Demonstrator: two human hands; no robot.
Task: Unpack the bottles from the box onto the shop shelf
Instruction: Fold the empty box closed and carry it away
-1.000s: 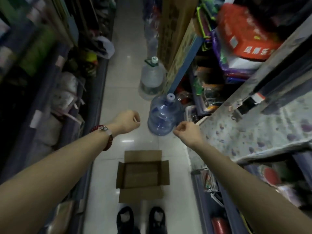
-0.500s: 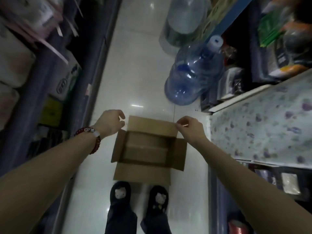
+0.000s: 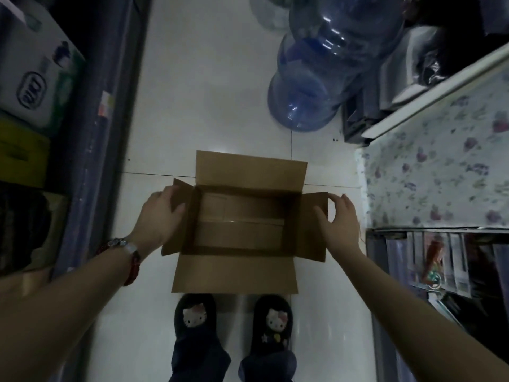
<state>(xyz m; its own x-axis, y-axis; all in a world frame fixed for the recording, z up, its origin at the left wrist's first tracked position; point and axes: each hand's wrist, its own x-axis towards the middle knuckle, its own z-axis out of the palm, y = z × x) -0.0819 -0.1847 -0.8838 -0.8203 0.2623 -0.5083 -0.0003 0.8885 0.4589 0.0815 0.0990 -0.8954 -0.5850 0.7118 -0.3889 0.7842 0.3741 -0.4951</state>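
A brown cardboard box (image 3: 239, 274) stands on the white tiled floor with all flaps folded out. Its inside shows only the bare taped bottom; no bottles are in view. My left hand (image 3: 158, 216) grips the left side flap, thumb on the inner face and fingers behind it. My right hand (image 3: 341, 224) holds the right side flap the same way. The shop shelf (image 3: 440, 172), lined with floral paper, lies to the right of the box and is bare where I see it.
A large blue water jug (image 3: 316, 78) lies on the floor beyond the box. Dark shelving (image 3: 91, 133) with a white carton (image 3: 35, 78) lines the left of the narrow aisle. My slippered feet (image 3: 195, 321) stand just behind the box. Packaged goods fill the lower right shelf (image 3: 440, 260).
My view has tilted down and closer to the box. Both hands dropped from in front of me to the box and took hold of its side flaps.
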